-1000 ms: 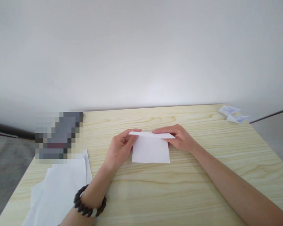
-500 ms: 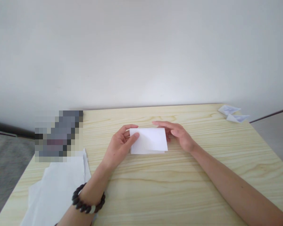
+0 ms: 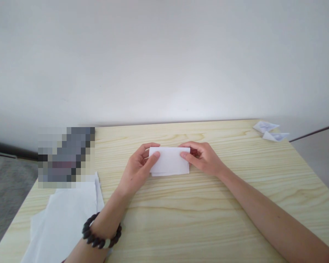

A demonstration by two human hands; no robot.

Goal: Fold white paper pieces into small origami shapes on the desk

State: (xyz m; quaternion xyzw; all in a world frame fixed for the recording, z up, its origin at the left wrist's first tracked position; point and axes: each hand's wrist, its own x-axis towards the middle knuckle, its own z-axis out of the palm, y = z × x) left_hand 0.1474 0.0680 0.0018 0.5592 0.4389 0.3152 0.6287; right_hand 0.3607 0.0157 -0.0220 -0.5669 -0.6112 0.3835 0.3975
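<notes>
A small white sheet of paper (image 3: 170, 160), folded in half, lies on the light wooden table (image 3: 208, 219) near its far middle. My left hand (image 3: 137, 170) pinches its left end, thumb on top and fingers curled behind. My right hand (image 3: 204, 159) grips the right end the same way. A dark bead bracelet (image 3: 100, 237) sits on my left wrist.
Loose white paper sheets (image 3: 65, 219) lie at the table's near left corner, beside a blurred-out dark object (image 3: 65, 157). Two small folded paper shapes (image 3: 270, 131) rest at the far right corner. A plain white wall stands behind the table.
The paper's top half has been folded down toward me, so the sheet is now half as tall. Both hands moved onto its ends and closed on them.
</notes>
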